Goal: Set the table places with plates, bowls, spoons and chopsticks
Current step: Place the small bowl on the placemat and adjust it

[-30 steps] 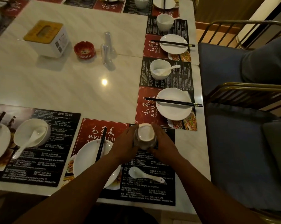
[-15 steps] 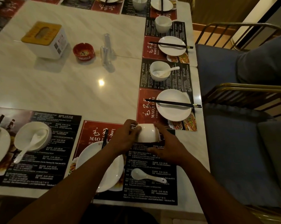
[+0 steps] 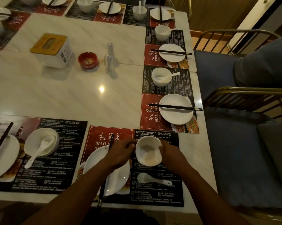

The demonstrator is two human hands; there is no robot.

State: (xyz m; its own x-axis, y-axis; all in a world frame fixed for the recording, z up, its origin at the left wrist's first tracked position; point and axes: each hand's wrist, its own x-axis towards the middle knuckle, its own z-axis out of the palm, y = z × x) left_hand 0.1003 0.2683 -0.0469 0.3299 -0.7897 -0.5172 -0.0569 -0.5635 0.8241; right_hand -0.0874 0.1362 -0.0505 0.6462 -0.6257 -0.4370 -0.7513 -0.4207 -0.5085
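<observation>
A white bowl (image 3: 149, 151) sits mouth-up over the black half of the nearest placemat (image 3: 154, 196). My left hand (image 3: 120, 154) grips its left rim and my right hand (image 3: 171, 155) grips its right side. A white spoon (image 3: 150, 179) lies on the mat just below the bowl. To the left a white plate (image 3: 119, 177) carries black chopsticks (image 3: 102, 194), partly hidden under my left forearm.
Set places with plates, bowls and spoons line the right edge (image 3: 176, 109), the left (image 3: 41, 143) and the far side. A tissue box (image 3: 51, 49), red ashtray (image 3: 87, 60) and clear shakers (image 3: 110, 57) stand mid-table. Blue-cushioned chairs (image 3: 234, 143) stand at the right.
The bowl has turned from bottom-up, through its side, to mouth-up between my hands. The view has shifted slightly.
</observation>
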